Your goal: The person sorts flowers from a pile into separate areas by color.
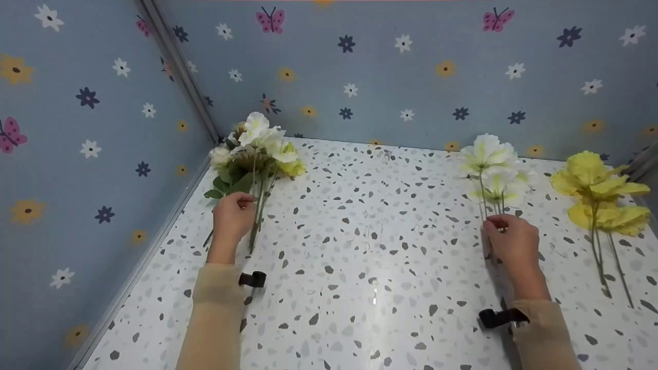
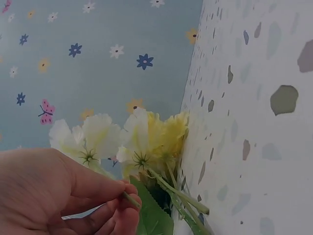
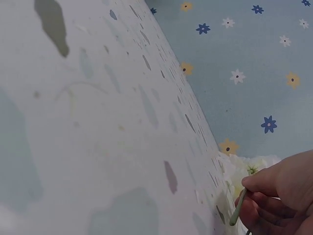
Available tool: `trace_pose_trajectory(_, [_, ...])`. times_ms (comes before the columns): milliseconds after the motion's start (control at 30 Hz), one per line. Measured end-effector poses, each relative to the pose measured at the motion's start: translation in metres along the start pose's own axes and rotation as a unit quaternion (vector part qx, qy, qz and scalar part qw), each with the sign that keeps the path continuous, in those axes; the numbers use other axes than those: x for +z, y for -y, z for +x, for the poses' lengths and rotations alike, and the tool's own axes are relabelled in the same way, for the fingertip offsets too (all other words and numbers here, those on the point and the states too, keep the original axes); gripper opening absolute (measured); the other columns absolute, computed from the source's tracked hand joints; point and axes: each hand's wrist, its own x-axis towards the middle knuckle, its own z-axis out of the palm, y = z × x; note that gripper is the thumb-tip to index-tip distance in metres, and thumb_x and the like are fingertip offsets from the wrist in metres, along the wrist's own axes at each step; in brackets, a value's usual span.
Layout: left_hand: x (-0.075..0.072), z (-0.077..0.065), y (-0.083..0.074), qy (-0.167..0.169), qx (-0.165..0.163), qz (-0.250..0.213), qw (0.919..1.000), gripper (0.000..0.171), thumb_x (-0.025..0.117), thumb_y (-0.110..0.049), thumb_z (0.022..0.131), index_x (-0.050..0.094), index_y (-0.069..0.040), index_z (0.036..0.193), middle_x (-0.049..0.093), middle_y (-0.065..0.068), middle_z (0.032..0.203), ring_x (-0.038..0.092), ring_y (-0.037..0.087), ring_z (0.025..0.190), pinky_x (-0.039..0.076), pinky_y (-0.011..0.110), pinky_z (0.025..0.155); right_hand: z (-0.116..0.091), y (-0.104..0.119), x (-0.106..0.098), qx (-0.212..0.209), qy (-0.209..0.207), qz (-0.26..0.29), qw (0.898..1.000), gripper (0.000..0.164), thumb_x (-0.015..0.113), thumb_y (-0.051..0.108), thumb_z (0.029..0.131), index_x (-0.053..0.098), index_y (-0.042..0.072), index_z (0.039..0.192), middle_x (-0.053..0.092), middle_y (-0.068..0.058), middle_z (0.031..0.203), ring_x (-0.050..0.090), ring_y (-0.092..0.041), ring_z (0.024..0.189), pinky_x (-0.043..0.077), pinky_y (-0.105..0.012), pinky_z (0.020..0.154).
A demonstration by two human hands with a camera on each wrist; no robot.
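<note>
At the left, my left hand [image 1: 234, 218] pinches the green stem [image 2: 131, 199] of a white artificial flower [image 1: 257, 128] between thumb and fingers. That bloom lies over a bunch of white and yellow flowers with green leaves [image 1: 239, 182]. Over on the right, my right hand [image 1: 513, 240] pinches a thin stem [image 3: 237, 209] of a white flower [image 1: 486, 153]. Another white flower [image 1: 498, 182] lies just in front of that bloom, its stem running toward the same hand. The exact number of stems in each hand cannot be told.
Yellow flowers [image 1: 591, 177] with long stems lie at the far right of the speckled white table [image 1: 360, 246]. A patterned blue panel [image 1: 370, 72] stands along the back, and another panel [image 1: 103, 169] closes the left side. Each wrist wears a black camera strap [image 1: 496, 317].
</note>
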Motion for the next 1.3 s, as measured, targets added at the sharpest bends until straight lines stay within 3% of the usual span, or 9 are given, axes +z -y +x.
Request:
trace_pose_trajectory(300, [-0.004,0.000,-0.008,-0.006,-0.016,-0.068,0.9975,0.019,0.058,-0.014,0.102,0.069,-0.006,0.115,0.067,0.013,0.107,0.065,0.026,0.096,0.052,0.037,0.079,0.000,-0.001,0.000,-0.004,-0.005,-0.006,1.000,0.028,0.064,0.024,0.100,0.073,0.003,0.115,0.072,-0.019,0.105,0.064,-0.028,0.080,0.049,-0.034,0.060])
trace_pose_trajectory(600, [-0.002,-0.003,-0.017,-0.006,-0.014,-0.136,0.9906,0.021,0.056,-0.010,0.103,0.068,-0.005,0.119,0.067,0.013,0.107,0.066,0.024,0.097,0.053,0.031,0.079,0.001,-0.002,0.000,0.014,-0.009,-0.018,1.000,0.026,0.064,0.024,0.099,0.074,0.004,0.111,0.072,-0.017,0.102,0.063,-0.030,0.086,0.048,-0.037,0.067])
trace_pose_trajectory(833, [0.007,-0.005,-0.026,0.019,-0.023,-0.226,0.9737,0.022,0.058,-0.008,0.102,0.066,-0.002,0.122,0.065,0.019,0.112,0.066,0.026,0.095,0.056,0.042,0.088,0.002,0.000,-0.001,0.018,0.000,-0.014,1.000,0.029,0.063,0.028,0.099,0.074,0.005,0.113,0.072,-0.017,0.104,0.063,-0.030,0.087,0.049,-0.037,0.067])
trace_pose_trajectory(967, [0.016,-0.010,-0.037,0.026,-0.013,-0.253,0.9669,0.019,0.060,-0.008,0.102,0.067,-0.004,0.119,0.066,0.022,0.110,0.067,0.032,0.093,0.058,0.039,0.081,0.001,0.001,-0.003,0.030,0.009,-0.010,0.999,0.032,0.062,0.031,0.099,0.073,0.005,0.115,0.071,-0.016,0.105,0.064,-0.027,0.083,0.050,-0.035,0.063])
trace_pose_trajectory(1133, [0.027,-0.020,-0.055,0.042,0.011,-0.276,0.9603,0.019,0.060,-0.006,0.101,0.067,-0.003,0.118,0.066,0.022,0.104,0.065,0.039,0.094,0.058,0.037,0.077,0.001,0.006,-0.008,0.051,0.032,0.022,0.998,0.039,0.060,0.038,0.100,0.070,0.007,0.121,0.068,-0.016,0.110,0.067,-0.023,0.074,0.053,-0.031,0.055])
trace_pose_trajectory(1300, [0.044,-0.032,-0.072,0.058,0.054,-0.307,0.9483,0.017,0.061,-0.006,0.100,0.067,-0.006,0.117,0.066,0.022,0.098,0.065,0.038,0.086,0.056,0.031,0.068,-0.001,0.018,-0.012,0.074,0.055,0.102,0.991,0.046,0.061,0.045,0.099,0.068,0.009,0.127,0.066,-0.015,0.115,0.071,-0.025,0.085,0.057,-0.029,0.062])
